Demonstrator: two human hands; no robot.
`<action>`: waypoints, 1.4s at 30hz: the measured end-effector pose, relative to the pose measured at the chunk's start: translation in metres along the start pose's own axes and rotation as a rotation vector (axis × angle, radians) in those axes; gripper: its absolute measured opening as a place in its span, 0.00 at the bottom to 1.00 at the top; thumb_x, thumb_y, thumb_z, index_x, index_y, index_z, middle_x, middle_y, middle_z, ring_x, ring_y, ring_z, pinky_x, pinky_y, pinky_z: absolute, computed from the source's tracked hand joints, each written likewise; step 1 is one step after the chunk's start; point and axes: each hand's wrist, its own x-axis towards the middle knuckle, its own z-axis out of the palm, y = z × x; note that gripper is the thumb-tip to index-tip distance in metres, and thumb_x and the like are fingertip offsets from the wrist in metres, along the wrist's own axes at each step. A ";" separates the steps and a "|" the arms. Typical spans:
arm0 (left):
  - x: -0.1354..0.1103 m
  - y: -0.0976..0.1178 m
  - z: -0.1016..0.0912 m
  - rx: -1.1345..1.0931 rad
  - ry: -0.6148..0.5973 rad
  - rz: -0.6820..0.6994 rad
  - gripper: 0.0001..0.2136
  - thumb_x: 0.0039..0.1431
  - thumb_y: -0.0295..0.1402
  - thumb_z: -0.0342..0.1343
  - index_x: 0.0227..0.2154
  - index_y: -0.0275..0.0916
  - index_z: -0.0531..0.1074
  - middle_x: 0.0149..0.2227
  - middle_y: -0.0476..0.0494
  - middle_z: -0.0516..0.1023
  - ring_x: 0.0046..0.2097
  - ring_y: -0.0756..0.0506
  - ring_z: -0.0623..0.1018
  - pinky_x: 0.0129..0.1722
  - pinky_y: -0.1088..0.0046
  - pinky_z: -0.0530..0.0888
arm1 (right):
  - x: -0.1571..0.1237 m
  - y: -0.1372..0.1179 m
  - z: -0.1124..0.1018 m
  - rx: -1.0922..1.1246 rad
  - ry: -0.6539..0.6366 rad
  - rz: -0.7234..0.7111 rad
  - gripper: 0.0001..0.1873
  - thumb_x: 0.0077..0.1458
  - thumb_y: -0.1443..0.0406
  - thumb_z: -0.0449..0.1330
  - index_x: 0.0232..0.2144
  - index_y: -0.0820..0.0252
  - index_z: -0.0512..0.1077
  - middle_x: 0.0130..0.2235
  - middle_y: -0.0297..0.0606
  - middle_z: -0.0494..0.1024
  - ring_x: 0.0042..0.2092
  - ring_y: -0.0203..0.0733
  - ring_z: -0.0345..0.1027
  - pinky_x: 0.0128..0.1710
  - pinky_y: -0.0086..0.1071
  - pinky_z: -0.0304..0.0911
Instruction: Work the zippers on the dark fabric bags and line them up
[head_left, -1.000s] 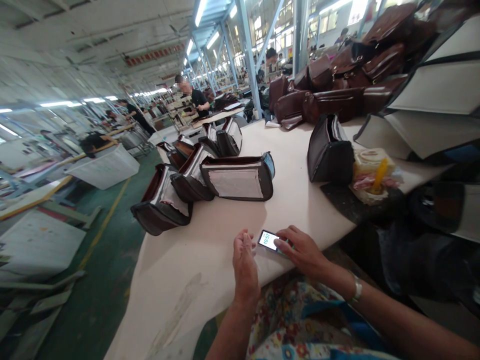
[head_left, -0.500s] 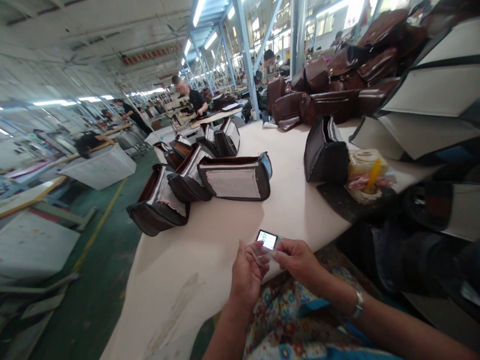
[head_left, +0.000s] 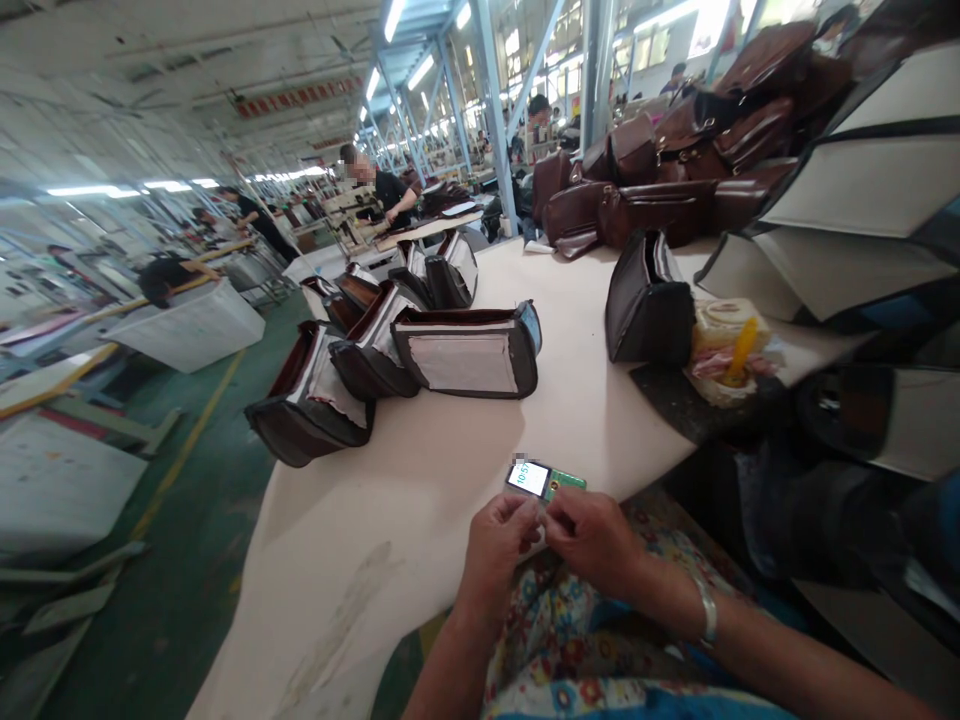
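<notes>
My hands meet at the near edge of a cream work table. My left hand and my right hand both pinch the lower edge of a small mobile phone, whose lit screen shows a clock. A green strip sticks out at the phone's right side. My fingers hide the phone's lower edge. Beyond my hands lie several dark brown leather bag bodies with pale lining panels, the nearest about a forearm's length away. A black bag body stands to the right.
Brown leather bags are piled at the far right of the table, below white shelf bins. A wrapped bundle with a yellow item lies nearby. A co-worker works further down, beyond a white bin.
My left hand has closed and joined my right hand at the phone, which has risen slightly from the table. The whole view has shifted a little, with the table moving left.
</notes>
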 end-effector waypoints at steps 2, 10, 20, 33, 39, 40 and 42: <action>0.001 -0.003 -0.002 0.026 0.004 -0.010 0.17 0.49 0.45 0.68 0.32 0.35 0.77 0.28 0.46 0.78 0.28 0.50 0.74 0.29 0.77 0.69 | 0.001 0.002 -0.003 0.003 -0.008 0.010 0.10 0.52 0.65 0.57 0.20 0.59 0.66 0.22 0.33 0.67 0.27 0.37 0.58 0.29 0.31 0.48; 0.001 -0.009 -0.017 0.217 0.033 0.049 0.14 0.53 0.43 0.63 0.29 0.34 0.78 0.26 0.46 0.78 0.23 0.52 0.71 0.25 0.78 0.66 | 0.004 0.012 -0.005 0.035 -0.099 0.115 0.16 0.58 0.63 0.52 0.19 0.59 0.63 0.22 0.31 0.66 0.26 0.36 0.60 0.26 0.27 0.54; 0.041 -0.005 -0.024 0.654 0.170 0.248 0.19 0.63 0.47 0.54 0.25 0.38 0.75 0.24 0.49 0.77 0.26 0.49 0.74 0.29 0.73 0.70 | 0.029 0.023 0.002 -0.277 -0.136 0.159 0.13 0.62 0.64 0.55 0.26 0.60 0.71 0.28 0.37 0.76 0.32 0.39 0.68 0.32 0.30 0.55; 0.090 0.006 -0.024 1.159 0.203 0.257 0.15 0.69 0.43 0.54 0.37 0.35 0.75 0.36 0.46 0.78 0.37 0.47 0.78 0.42 0.63 0.77 | 0.072 0.020 0.013 -0.679 -0.324 0.283 0.13 0.66 0.57 0.59 0.38 0.62 0.76 0.38 0.39 0.80 0.42 0.44 0.75 0.46 0.43 0.70; 0.093 0.005 -0.022 1.236 0.202 0.240 0.15 0.69 0.44 0.53 0.36 0.36 0.75 0.35 0.46 0.78 0.37 0.47 0.79 0.43 0.63 0.77 | 0.080 0.020 0.010 -0.714 -0.377 0.286 0.13 0.65 0.58 0.60 0.39 0.62 0.77 0.39 0.40 0.81 0.43 0.45 0.75 0.45 0.42 0.70; 0.094 0.004 -0.022 1.244 0.204 0.240 0.16 0.69 0.44 0.53 0.36 0.36 0.75 0.34 0.46 0.78 0.37 0.47 0.79 0.43 0.63 0.77 | 0.081 0.020 0.010 -0.716 -0.385 0.287 0.13 0.64 0.58 0.60 0.39 0.62 0.77 0.39 0.40 0.81 0.43 0.45 0.75 0.44 0.42 0.70; 0.095 0.003 -0.021 1.260 0.207 0.239 0.16 0.68 0.45 0.53 0.35 0.36 0.75 0.34 0.46 0.78 0.37 0.47 0.78 0.43 0.63 0.77 | 0.082 0.019 0.009 -0.719 -0.399 0.287 0.13 0.64 0.58 0.60 0.39 0.62 0.77 0.39 0.41 0.81 0.43 0.45 0.75 0.44 0.42 0.69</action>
